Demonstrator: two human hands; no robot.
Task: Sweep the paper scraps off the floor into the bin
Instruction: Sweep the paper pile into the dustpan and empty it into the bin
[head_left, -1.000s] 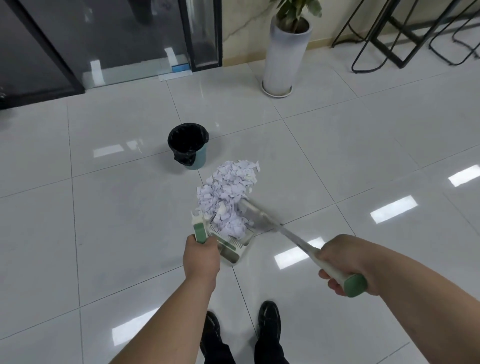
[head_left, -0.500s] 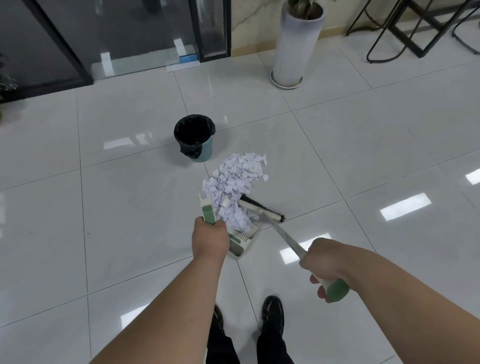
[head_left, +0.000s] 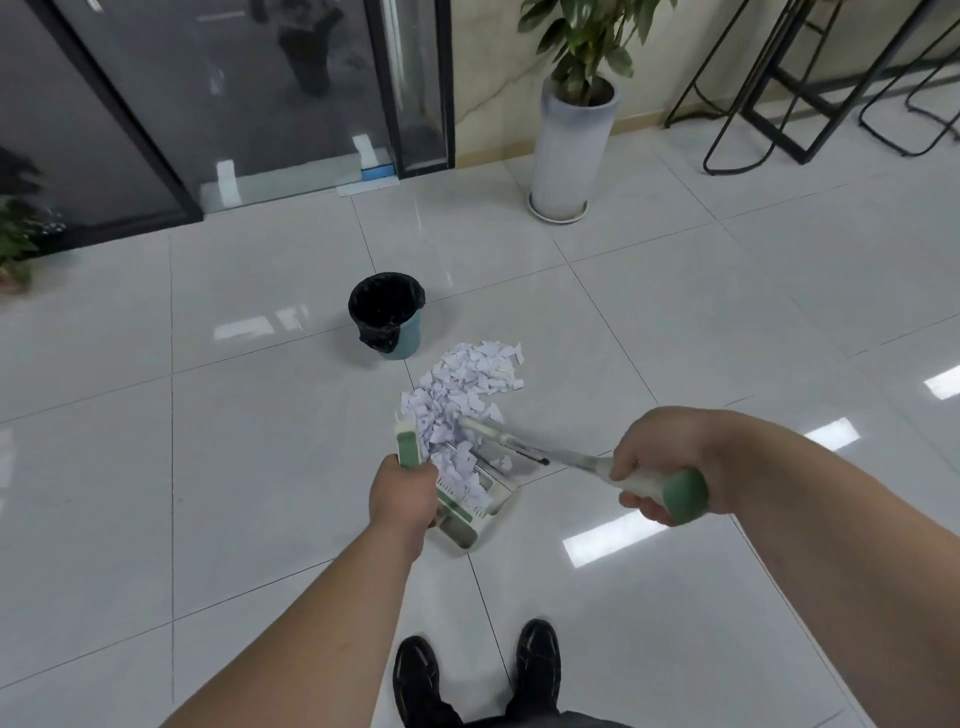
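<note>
So the paper scraps (head_left: 470, 382) are a heap of small torn bits, white with a faint lilac tint, loads of jagged little rectangles and triangles all jumbled on top of each other. The pile sits on the glossy white tiled floor (head_left: 218, 467), just in front of the bin (head_left: 387, 322) but not touching it. The near end of the heap spills over the lip of the dustpan (head_left: 478, 512), and a fair few bits are already lying inside it.

The dustpan is white with green trim and sits tilted on the floor. The left hand (head_left: 402, 493) has its fingers (head_left: 425, 472) wrapped tight round the upright green handle. The right hand (head_left: 670, 452) grips the broom (head_left: 597, 465) near the green end cap, fingers curled under it. The broom's head is down in the scraps right at the mouth of the dustpan, and it's pretty motion-blurred, so I can't make out the bristles.

The bin is a small teal one with a black bag folded over the rim, standing upright. I can't tell if anything is inside, it's just dark in there.

Further back there's a tall white plant pot (head_left: 569, 150) by the wall and a glass door (head_left: 260, 93) to the left. Black shoes (head_left: 415, 675) are at the bottom.
</note>
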